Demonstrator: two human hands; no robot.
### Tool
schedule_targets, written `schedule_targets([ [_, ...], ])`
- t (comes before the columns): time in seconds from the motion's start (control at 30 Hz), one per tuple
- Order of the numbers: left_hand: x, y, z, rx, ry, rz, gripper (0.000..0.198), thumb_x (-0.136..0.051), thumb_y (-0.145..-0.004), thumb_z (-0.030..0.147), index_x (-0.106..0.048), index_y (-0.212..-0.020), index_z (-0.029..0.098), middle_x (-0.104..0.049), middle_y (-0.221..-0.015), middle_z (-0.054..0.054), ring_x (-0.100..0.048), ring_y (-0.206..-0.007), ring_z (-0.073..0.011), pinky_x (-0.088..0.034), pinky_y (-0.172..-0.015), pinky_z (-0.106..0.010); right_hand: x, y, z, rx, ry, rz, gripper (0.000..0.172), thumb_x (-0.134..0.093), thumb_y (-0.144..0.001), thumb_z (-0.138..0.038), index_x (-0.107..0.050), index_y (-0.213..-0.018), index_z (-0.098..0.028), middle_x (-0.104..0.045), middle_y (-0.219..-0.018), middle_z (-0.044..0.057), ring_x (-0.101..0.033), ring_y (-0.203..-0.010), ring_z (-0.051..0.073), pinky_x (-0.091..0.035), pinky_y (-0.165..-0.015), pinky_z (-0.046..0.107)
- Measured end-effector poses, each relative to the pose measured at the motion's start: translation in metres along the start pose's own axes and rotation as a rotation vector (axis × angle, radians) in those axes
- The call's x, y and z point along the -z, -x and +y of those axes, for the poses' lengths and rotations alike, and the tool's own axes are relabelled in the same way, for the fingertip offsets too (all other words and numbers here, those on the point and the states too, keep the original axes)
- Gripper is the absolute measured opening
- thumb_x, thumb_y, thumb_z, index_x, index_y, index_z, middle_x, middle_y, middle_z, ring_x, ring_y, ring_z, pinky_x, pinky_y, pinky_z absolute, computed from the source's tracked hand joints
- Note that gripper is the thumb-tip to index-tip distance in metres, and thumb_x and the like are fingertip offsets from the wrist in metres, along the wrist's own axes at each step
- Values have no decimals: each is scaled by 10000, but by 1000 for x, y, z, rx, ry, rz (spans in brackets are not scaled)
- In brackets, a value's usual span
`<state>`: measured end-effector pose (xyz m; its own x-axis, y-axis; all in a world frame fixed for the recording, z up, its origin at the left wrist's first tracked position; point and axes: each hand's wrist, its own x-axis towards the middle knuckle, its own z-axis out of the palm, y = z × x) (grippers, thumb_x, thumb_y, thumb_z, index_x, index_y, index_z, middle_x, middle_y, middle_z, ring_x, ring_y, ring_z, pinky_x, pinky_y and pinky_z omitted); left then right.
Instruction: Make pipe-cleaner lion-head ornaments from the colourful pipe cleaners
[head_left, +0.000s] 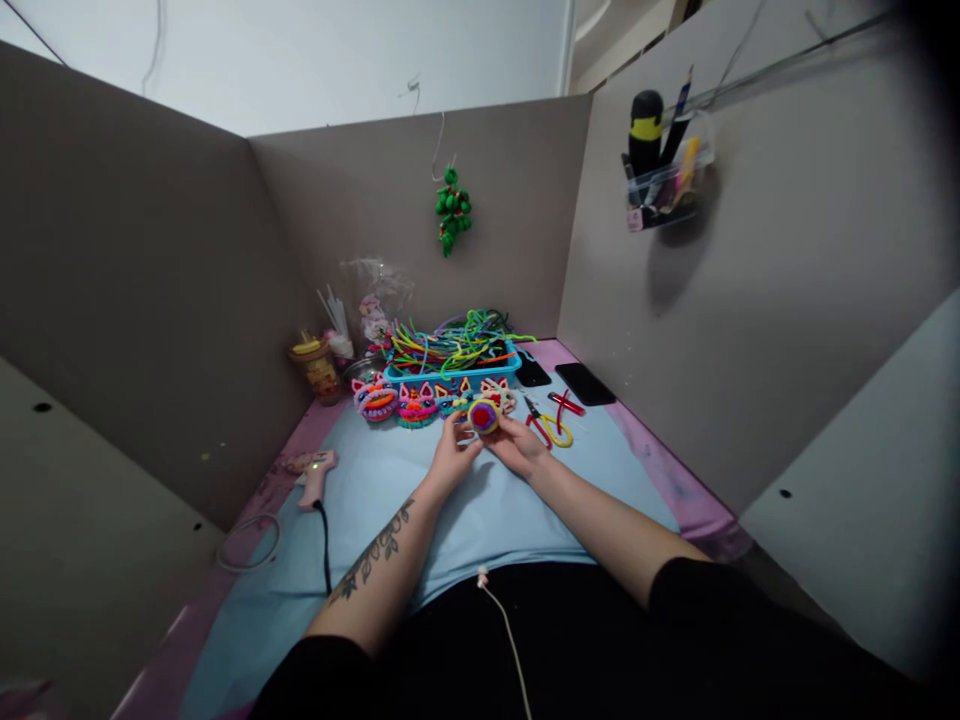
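Between my hands is a small round piece (pixel 484 416) with a red centre, a purple ring and a yellow rim, apparently made of fuzzy pipe cleaners. My left hand (pixel 453 455) grips its left side with curled fingers. From the right and below, my right hand (pixel 517 445) holds it too, its fingers partly hidden behind the piece. Just beyond stand colourful fuzzy animal heads: a pink one (pixel 375 398), a pink and orange one (pixel 416 404), a blue one (pixel 452 397) and a whitish one (pixel 498 393).
A blue basket (pixel 450 380) holds many pipe cleaners (pixel 457 345). Pliers (pixel 551 425) and two phones (pixel 585 384) (pixel 532 369) lie right. At left are a pink glue gun (pixel 318 478) with its cord and a brown cup (pixel 319 372). Grey partitions (pixel 510 200) enclose the table.
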<state>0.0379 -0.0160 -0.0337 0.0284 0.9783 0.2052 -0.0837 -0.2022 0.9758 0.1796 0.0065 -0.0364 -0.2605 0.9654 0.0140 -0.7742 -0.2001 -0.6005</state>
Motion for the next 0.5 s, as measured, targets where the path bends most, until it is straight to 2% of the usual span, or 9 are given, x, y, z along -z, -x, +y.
schedule_targets([
  [0.13, 1, 1, 7, -25, 29, 34, 685, -746, -561, 137, -465, -1181, 219, -623, -964, -69, -587, -890, -183, -461, -725, -288, -3, 3, 1, -60, 14, -27, 110, -583, -781, -170, -608, -887, -175, -684, -870, 51, -639, -854, 187, -521, -788, 349],
  [0.33, 6, 1, 9, -106, -31, 63, 626, -673, -659, 186, -421, -1233, 196, -647, -830, -34, -613, -771, -151, -455, -682, -258, -1, 7, 4, -159, 24, -34, 134, -609, -764, -128, -595, -895, -149, -695, -830, 62, -657, -791, 188, -545, -717, 355],
  [0.5, 9, -2, 11, -107, 10, 111, 630, -676, -680, 238, -401, -1242, 174, -652, -794, -31, -613, -757, -149, -454, -710, -275, 0, 6, 5, -155, 27, 7, 115, -621, -760, -115, -592, -871, -130, -700, -815, 84, -661, -752, 177, -552, -687, 334],
])
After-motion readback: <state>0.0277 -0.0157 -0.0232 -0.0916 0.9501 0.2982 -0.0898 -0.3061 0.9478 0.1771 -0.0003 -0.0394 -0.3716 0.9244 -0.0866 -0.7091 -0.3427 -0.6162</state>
